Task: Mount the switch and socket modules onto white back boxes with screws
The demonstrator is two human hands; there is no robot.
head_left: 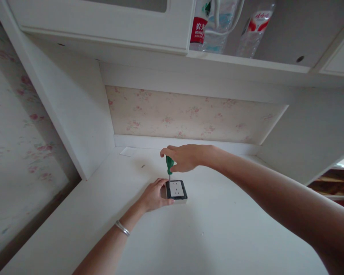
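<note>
A wall socket with a white face and a dark surround sits on a pale box on the white desktop. My left hand grips it from the left, thumb at the near side and fingers at the far side. Above it, my right hand is closed round the green handle of a screwdriver. The screwdriver stands nearly upright, and its metal shaft comes down at the left edge of the socket. A screw under its tip is too small to make out.
A white desktop spreads around the hands. Near the back lie a flat white plate and a small dark piece, perhaps a screw. Cabinet side panels stand left and right. Overhead, a shelf holds plastic bottles.
</note>
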